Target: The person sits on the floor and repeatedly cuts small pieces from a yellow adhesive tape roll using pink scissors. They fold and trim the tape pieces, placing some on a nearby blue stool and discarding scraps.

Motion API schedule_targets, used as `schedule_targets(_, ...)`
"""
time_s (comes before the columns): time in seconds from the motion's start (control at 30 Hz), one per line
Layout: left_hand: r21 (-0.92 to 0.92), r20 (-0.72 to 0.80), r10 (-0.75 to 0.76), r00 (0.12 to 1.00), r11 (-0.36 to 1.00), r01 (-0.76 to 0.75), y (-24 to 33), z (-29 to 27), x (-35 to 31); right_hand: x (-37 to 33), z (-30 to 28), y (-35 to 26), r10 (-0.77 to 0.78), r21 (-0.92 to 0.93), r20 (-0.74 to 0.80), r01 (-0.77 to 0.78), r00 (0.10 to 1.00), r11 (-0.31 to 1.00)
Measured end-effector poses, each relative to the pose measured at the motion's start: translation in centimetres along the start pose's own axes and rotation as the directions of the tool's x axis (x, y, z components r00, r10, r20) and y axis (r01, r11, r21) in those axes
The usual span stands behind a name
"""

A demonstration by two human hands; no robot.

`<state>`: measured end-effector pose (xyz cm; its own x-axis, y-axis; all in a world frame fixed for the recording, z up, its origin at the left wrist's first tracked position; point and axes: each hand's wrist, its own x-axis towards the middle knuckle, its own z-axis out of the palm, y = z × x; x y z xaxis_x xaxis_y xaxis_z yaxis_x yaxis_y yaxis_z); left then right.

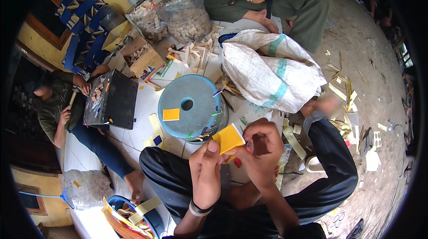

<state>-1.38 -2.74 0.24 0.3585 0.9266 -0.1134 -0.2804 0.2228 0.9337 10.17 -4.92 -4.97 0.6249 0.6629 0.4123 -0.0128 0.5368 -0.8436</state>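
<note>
A yellow rectangular piece (pixel 229 139) with a white edge is held up over my lap, tilted. My left hand (pixel 205 179) pinches its left end, thumb on top. At its right end, my right hand (pixel 264 153) has its thumb against the lower corner and its index finger curled. A small dark bit shows between those right fingers, too little to name. Beyond my hands stands an upturned blue round tub (pixel 196 92) with a hole in its top. Lying flat on the tub is a yellow-orange rectangle (pixel 171 114); coloured scraps stick to its side.
A white woven sack (pixel 276 72) lies at the far right. Wood pieces (pixel 196 56) are heaped beyond the tub, near filled clear bags (pixel 185 16). At left, a person with a hammer (pixel 72 98) works at a black box (pixel 118 101). Another person sits at the back. A blue basket (pixel 154 216) stands lower left.
</note>
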Motion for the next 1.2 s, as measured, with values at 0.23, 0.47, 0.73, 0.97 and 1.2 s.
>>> schedule_targets(0.23,0.104,0.041,0.045,0.998,0.993,-0.049,0.4,-0.5,0.6,0.4,-0.7,0.0,0.027,0.090,0.251,-0.051,0.967,0.995)
schedule_targets(0.47,0.014,0.018,-0.038,0.999,0.999,0.037,0.5,-0.2,-0.3,0.8,-1.4,0.6,0.093,0.320,0.330,-0.204,0.939,0.925)
schedule_targets(0.73,-0.224,0.017,-0.078,0.997,0.971,0.080,0.2,-0.2,-0.3,1.4,-2.5,-0.2,0.222,0.120,0.060,-0.228,0.973,0.966)
schedule_targets(0.97,-0.068,0.012,-0.068,0.998,0.995,0.069,-0.1,0.0,0.2,2.2,-2.7,-2.9,-0.156,-0.138,0.236,0.192,0.959,0.972)
schedule_targets(1.2,0.162,0.064,-0.009,0.998,0.987,-0.002,0.1,-0.6,-0.1,2.8,-3.4,-3.9,-0.355,-0.513,0.433,0.551,0.828,0.658)
